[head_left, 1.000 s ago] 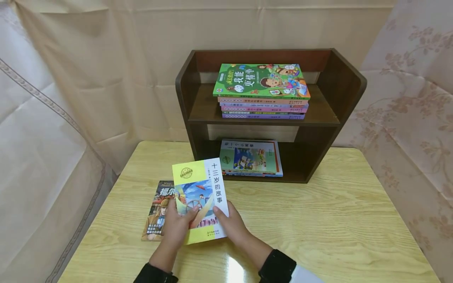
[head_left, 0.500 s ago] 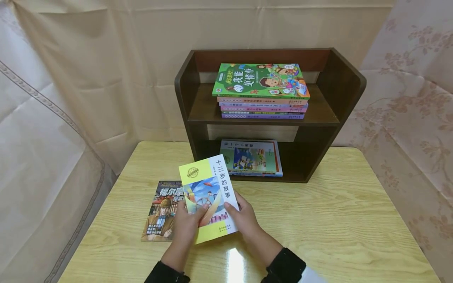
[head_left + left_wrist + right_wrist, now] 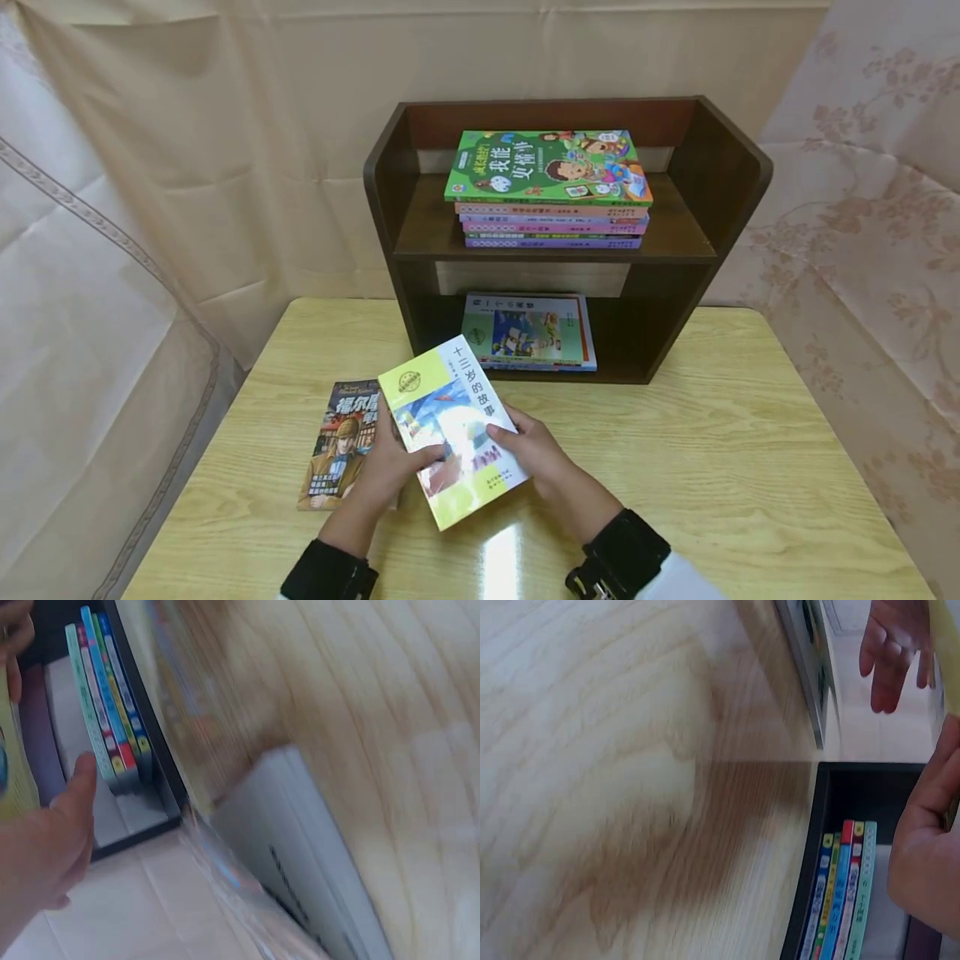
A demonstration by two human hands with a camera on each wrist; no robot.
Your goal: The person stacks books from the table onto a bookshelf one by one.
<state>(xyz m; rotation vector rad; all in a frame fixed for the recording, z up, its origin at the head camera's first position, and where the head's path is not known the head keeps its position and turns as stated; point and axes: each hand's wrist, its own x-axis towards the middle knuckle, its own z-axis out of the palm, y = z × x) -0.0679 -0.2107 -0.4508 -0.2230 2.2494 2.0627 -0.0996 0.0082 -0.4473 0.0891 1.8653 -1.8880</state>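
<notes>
In the head view a yellow-and-white paperback book (image 3: 457,425) with a blue picture on its cover is held above the table, tilted. My left hand (image 3: 390,462) holds its left side, thumb on the cover. At its right edge my right hand (image 3: 536,446) grips it, thumb on top and fingers underneath. A dark-covered book with a figure in a cap (image 3: 341,454) lies on the table, partly hidden behind my left hand. The left wrist view shows my left hand (image 3: 49,847) beside the held book's yellow cover (image 3: 15,772).
A dark brown two-tier bookshelf (image 3: 652,325) stands at the back of the table. A stack of books topped by a green one (image 3: 551,167) lies on its upper shelf. Flat on the lower shelf are more books (image 3: 532,333). Beige curtains (image 3: 322,150) hang behind.
The held book has shifted right and turned clockwise, its top tilting further right. Both hands moved with it and still hold it. The shelf's books stay as they were.
</notes>
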